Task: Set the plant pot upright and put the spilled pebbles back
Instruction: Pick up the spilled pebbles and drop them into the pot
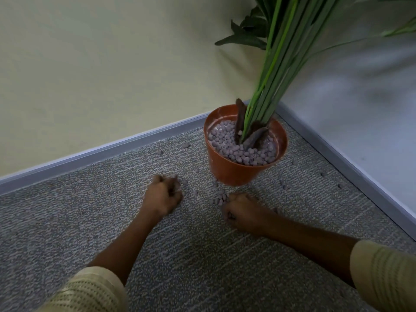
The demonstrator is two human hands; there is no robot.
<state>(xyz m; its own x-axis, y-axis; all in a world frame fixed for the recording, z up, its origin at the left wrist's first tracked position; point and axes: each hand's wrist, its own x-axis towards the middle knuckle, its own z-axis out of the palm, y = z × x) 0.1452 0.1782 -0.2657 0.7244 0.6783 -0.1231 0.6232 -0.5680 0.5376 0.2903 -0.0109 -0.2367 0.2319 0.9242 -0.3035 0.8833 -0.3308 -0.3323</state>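
Note:
The orange plant pot (234, 172) stands upright on the grey carpet in the room's corner, with grey-purple pebbles inside around long green stems (270, 70). Spilled pebbles (217, 200) lie scattered on the carpet in front of and beside the pot. My left hand (163, 195) rests on the carpet left of the pot, fingers curled over pebbles. My right hand (242, 212) sits just below the pot, fingers closed around pebbles, with a small cluster at its fingertips.
A grey baseboard (112, 149) runs along the cream wall at the back and another along the pale wall (371, 122) on the right. Stray pebbles (284, 186) lie right of the pot near that wall. The plant's leaves hang overhead.

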